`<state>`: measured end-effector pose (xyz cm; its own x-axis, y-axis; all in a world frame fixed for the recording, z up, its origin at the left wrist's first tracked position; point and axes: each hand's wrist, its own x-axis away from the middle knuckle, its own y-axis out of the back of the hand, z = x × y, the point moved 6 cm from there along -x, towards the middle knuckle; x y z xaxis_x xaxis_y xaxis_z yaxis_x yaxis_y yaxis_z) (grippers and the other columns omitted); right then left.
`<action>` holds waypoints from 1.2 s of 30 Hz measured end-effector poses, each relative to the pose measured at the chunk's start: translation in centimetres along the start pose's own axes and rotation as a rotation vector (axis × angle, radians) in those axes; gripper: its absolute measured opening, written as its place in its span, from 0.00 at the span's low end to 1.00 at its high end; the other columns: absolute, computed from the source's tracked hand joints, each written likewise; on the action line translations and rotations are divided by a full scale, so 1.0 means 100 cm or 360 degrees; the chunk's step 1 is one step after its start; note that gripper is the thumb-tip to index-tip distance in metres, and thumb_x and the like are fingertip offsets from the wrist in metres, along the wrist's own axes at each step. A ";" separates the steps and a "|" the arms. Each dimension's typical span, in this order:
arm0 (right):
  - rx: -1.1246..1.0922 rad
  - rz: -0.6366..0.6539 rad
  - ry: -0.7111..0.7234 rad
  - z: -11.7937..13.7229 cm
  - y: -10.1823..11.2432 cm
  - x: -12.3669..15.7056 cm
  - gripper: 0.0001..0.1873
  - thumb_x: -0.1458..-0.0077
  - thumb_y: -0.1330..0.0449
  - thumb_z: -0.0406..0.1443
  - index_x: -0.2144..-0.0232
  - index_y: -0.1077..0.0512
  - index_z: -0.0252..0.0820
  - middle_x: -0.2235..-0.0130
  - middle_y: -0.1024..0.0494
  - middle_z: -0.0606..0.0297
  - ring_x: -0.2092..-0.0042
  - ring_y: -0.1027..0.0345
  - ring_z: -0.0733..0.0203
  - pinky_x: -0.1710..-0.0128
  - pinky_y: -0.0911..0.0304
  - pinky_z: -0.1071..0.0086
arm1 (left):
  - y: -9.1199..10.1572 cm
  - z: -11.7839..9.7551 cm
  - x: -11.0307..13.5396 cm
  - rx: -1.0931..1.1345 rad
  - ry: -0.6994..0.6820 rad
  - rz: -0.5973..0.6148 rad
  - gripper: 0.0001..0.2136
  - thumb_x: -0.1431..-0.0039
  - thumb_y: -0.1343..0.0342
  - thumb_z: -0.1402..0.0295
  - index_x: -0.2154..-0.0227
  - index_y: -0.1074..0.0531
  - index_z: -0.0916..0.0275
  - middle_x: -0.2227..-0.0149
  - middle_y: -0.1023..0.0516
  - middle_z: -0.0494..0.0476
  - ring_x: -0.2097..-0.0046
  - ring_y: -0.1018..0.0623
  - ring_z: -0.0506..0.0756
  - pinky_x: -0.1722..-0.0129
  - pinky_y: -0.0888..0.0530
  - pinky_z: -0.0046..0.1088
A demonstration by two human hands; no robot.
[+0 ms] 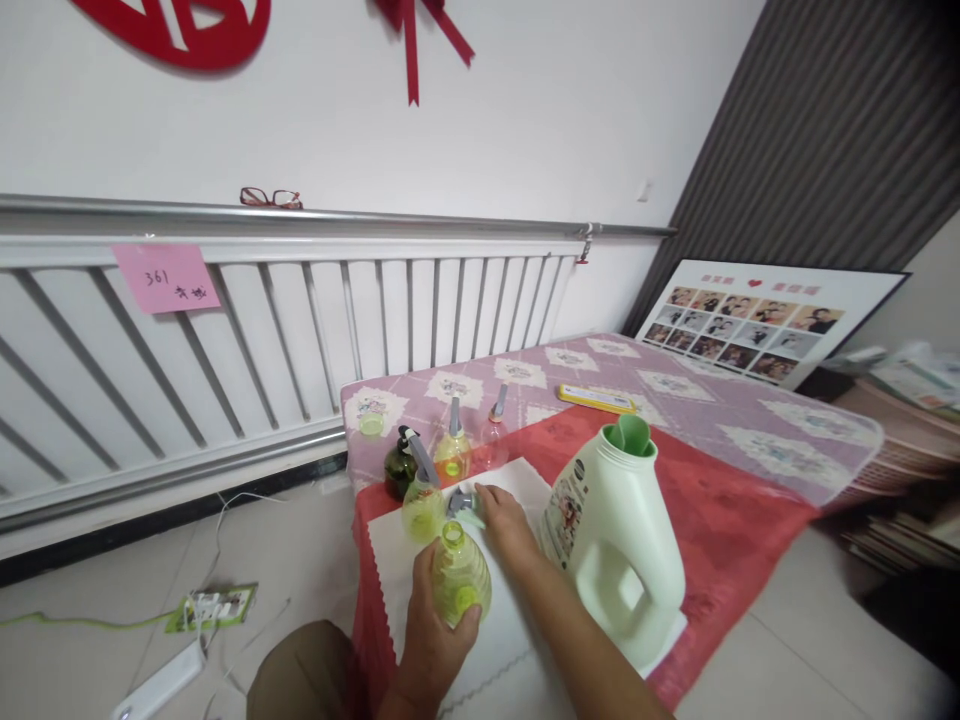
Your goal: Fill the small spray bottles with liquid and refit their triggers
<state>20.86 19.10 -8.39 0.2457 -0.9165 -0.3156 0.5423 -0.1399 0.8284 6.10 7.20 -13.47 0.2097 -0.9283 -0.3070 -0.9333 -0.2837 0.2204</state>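
On your far L, a pink note w/ handwriting hangs on the radiator; below, a power strip lies on the floor. Glasses sit up on the pipe. At the tabletop's L edge you've a small pale-green dish-like piece, then a dark green btl, then a light green spray btl w/ a grey lever, nearer you.

Your L hand grips the open yellow-green btl, approx. upright, mouth uncapped, above the white cloth. Just behind: a yellow spray btl and, to its R, a pink one. Between, a loose grey spray head lies on the cloth. Your R hand has its fingers right at that head; can't tell if they're closed on it.

Further R: a yellow-edged box on the patterned cover, a big pale-green jug w/ a green cup-like piece in its mouth, standing near your R forearm, & a photo board leaning at the back.
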 end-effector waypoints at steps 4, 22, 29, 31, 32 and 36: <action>0.0009 -0.0143 0.0106 0.016 0.035 0.040 0.24 0.44 0.49 0.26 0.46 0.31 0.44 0.48 0.26 0.52 0.46 0.33 0.48 0.46 0.38 0.52 | 0.000 -0.002 -0.002 -0.0060 -0.0001 0.0022 0.36 0.55 0.42 0.72 0.41 0.48 0.61 0.40 0.36 0.68 0.38 0.34 0.67 0.38 0.35 0.49; -0.1149 -0.1069 -0.0927 -0.044 0.144 0.159 0.28 0.60 0.33 0.50 0.60 0.34 0.44 0.65 0.24 0.64 0.64 0.29 0.54 0.63 0.34 0.61 | -0.009 -0.007 -0.002 -0.0075 -0.0141 0.0119 0.36 0.55 0.38 0.71 0.41 0.45 0.55 0.41 0.35 0.61 0.39 0.32 0.64 0.38 0.35 0.46; -0.0629 -0.0894 -0.1170 -0.049 0.147 0.145 0.26 0.58 0.38 0.55 0.64 0.27 0.41 0.70 0.21 0.60 0.66 0.28 0.47 0.67 0.36 0.60 | -0.010 -0.008 -0.004 -0.0078 -0.0116 0.0170 0.39 0.56 0.36 0.70 0.40 0.46 0.54 0.40 0.34 0.60 0.38 0.33 0.65 0.38 0.34 0.45; -0.0585 -0.0884 -0.1156 -0.050 0.157 0.142 0.26 0.58 0.38 0.56 0.65 0.27 0.41 0.72 0.21 0.61 0.67 0.28 0.48 0.69 0.36 0.61 | -0.011 -0.009 -0.004 -0.0067 -0.0099 0.0183 0.40 0.57 0.36 0.71 0.39 0.47 0.54 0.39 0.35 0.61 0.37 0.34 0.65 0.37 0.35 0.45; -0.0576 -0.0876 -0.1136 -0.049 0.162 0.141 0.26 0.58 0.38 0.56 0.66 0.26 0.41 0.73 0.22 0.61 0.69 0.28 0.48 0.70 0.36 0.62 | -0.012 -0.009 -0.005 -0.0061 -0.0091 0.0189 0.41 0.57 0.36 0.71 0.39 0.47 0.54 0.39 0.35 0.61 0.37 0.34 0.65 0.37 0.36 0.45; -0.0557 -0.0817 -0.1001 -0.045 0.189 0.138 0.22 0.60 0.37 0.54 0.72 0.27 0.42 0.78 0.24 0.64 0.72 0.30 0.51 0.74 0.38 0.64 | -0.014 -0.013 -0.005 -0.0052 -0.0055 0.0255 0.43 0.59 0.34 0.71 0.39 0.47 0.57 0.38 0.36 0.63 0.36 0.36 0.66 0.35 0.39 0.46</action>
<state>38.13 5.46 0.87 -0.5272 -0.8231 -0.2113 0.7046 -0.5624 0.4327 7.70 7.79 -12.41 0.0481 -0.9537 -0.2970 -0.9438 -0.1408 0.2991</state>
